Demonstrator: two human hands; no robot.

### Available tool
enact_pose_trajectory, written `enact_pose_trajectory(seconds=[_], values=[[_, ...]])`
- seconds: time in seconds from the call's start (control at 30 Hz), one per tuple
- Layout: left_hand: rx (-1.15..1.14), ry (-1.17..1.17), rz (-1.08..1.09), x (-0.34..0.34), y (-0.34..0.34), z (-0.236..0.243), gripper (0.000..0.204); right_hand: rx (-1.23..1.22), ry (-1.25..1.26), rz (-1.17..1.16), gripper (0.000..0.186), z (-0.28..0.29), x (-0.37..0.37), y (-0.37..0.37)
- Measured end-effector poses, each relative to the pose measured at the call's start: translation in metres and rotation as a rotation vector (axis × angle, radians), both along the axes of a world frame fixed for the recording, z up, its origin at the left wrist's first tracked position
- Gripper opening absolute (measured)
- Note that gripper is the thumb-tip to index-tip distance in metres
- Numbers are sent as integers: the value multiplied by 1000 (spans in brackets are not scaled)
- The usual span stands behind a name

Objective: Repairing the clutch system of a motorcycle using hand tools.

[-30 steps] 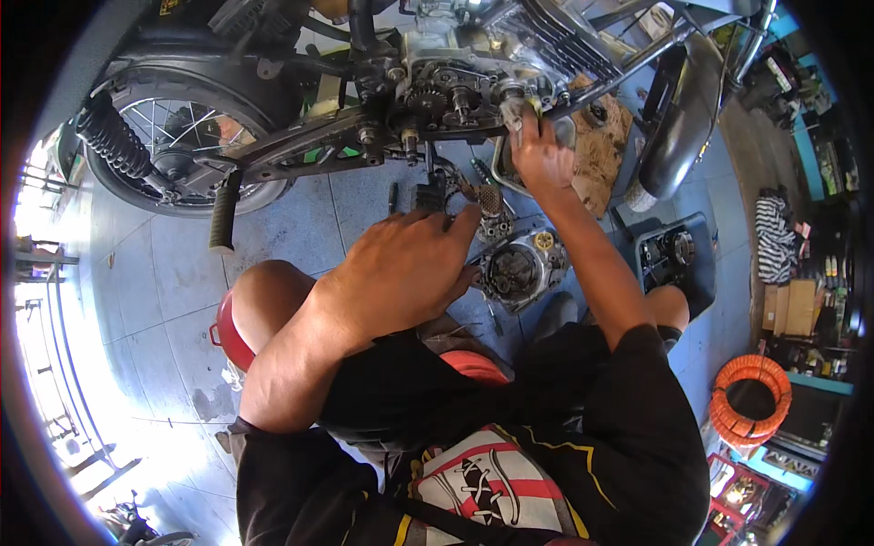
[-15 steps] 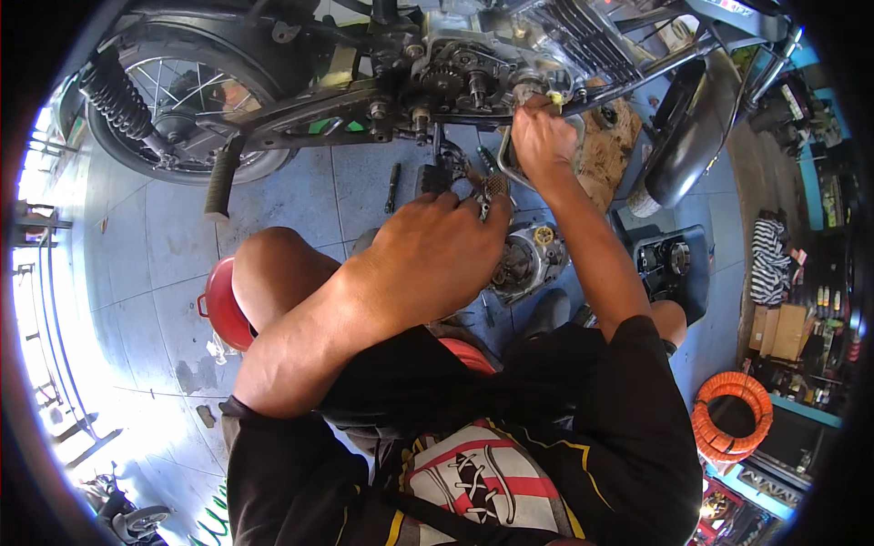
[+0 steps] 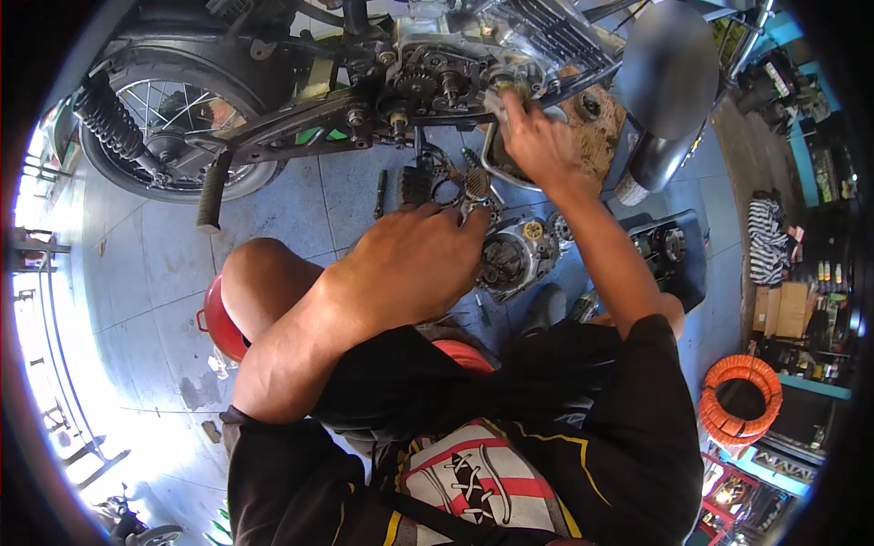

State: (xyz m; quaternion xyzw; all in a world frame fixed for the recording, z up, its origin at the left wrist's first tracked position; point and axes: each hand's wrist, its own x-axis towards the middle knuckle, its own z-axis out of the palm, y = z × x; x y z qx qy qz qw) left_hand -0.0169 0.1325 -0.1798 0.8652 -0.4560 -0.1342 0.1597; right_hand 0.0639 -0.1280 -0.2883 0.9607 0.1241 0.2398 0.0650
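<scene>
My right hand (image 3: 537, 146) pinches a pale, crumpled cloth (image 3: 496, 104) against the exposed side of a motorcycle engine (image 3: 428, 86), just right of a toothed gear (image 3: 415, 87). My left hand (image 3: 405, 264) hangs lower, loosely bent with fingers apart, palm down and hidden, over the floor parts. Near it lie a metal engine cover (image 3: 528, 259), a perforated part (image 3: 477, 182) and a dark tool (image 3: 381, 191). A metal pan (image 3: 499, 155) sits under the engine, partly behind my right hand.
The rear wheel (image 3: 173, 182) is at upper left, a footpeg (image 3: 214, 196) sticking down. Cardboard (image 3: 596, 155) lies beside the pan. A dark bin (image 3: 692, 268) stands at right, an orange coil (image 3: 739, 364) lower down. A red basin (image 3: 218, 318) is behind my left knee.
My right hand has shifted slightly left and up on the engine with the cloth. My left hand moved right, then back left, staying low over the parts.
</scene>
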Motion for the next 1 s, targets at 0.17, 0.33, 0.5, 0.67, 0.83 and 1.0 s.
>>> enact_pose_trajectory(seconds=[0.17,0.33,0.5,0.67,0.83,1.0], values=[[-40,-123,24,5,-1,-2,33,-124,-209,-47,23,-25,18,8],[16,0,47,5,3,3,50,-18,-190,-136,22,-31,20,13],[43,38,75,7,12,5,49,246,-149,-318,33,-32,28,31],[38,21,117,3,22,7,48,447,-222,-543,33,-33,33,50],[-10,-10,122,-2,33,5,47,899,-147,-685,46,-31,47,51],[-125,-75,93,-8,33,7,43,2059,99,-583,36,-40,58,24]])
